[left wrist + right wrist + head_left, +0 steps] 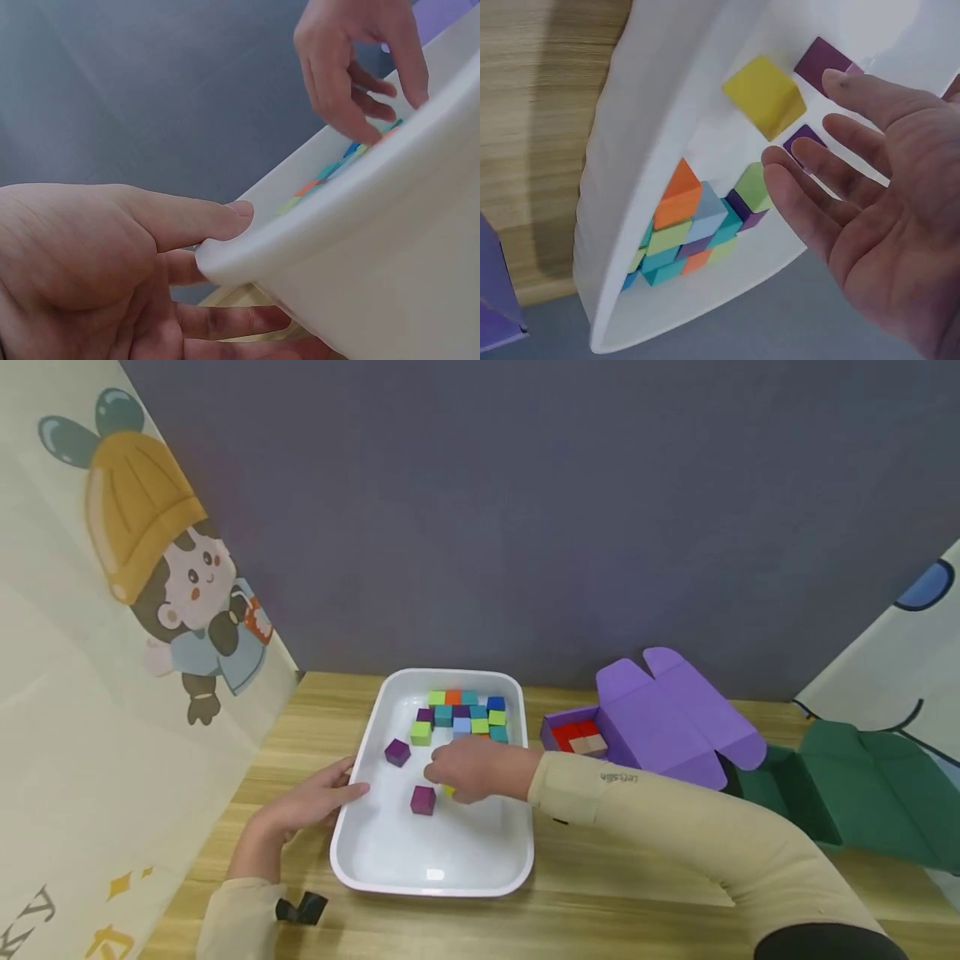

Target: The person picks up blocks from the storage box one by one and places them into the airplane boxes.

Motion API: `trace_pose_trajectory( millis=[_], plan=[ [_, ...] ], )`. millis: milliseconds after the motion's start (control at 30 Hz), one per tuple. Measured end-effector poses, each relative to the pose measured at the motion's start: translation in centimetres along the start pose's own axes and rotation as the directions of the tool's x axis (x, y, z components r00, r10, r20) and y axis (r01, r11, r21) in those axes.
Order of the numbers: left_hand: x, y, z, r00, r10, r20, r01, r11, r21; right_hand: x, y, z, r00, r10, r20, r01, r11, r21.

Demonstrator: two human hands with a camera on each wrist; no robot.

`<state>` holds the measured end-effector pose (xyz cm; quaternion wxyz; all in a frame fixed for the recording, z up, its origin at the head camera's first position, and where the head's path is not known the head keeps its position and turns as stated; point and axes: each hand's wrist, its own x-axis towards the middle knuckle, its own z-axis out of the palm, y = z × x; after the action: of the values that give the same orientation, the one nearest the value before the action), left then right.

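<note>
A white tray [390, 860] holds several coloured cubes. My left hand [315, 797] grips its left side, the thumb lying over the rim [300, 240] and the other fingers below it. Over the middle of the tray is my right hand [480, 768], its fingers loosely bent and apart, with nothing between them in the right wrist view. Close to those fingertips lie a yellow cube [761, 94] and two purple cubes, one nearer [423, 800] and one farther back [397, 752]. Green, teal, blue and orange cubes [461, 714] are bunched at the tray's far end, partly hidden by the right hand.
To the right stands an opened purple box [667, 718] with red blocks [573, 733] and pale wooden blocks [588, 745] inside. An open dark green box [787, 789] is farther right. A grey wall [525, 527] rises behind the wooden table [600, 868].
</note>
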<state>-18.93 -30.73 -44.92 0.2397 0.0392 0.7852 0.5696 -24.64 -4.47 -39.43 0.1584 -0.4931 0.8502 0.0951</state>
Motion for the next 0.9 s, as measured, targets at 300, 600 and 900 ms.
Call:
trace_pose_trajectory(
  millis=[300,600,900],
  plan=[
    [0.4,0.4,0.1,0.998,0.031,0.046,-0.031,0.999,-0.019,1.4,0.4,1.1,0.995,0.079,0.067,-0.08,0.997,0.01],
    [0.4,0.5,0.2,0.999,0.026,0.038,-0.025,0.999,-0.026,0.8,0.8,0.9,0.999,0.038,0.037,-0.038,0.999,-0.005],
    [0.0,-0.2,-0.1,1.0,0.011,0.017,-0.011,1.0,-0.014,-3.9,2.4,-4.2,0.996,0.059,-0.06,-0.063,0.995,-0.076]
  ],
)
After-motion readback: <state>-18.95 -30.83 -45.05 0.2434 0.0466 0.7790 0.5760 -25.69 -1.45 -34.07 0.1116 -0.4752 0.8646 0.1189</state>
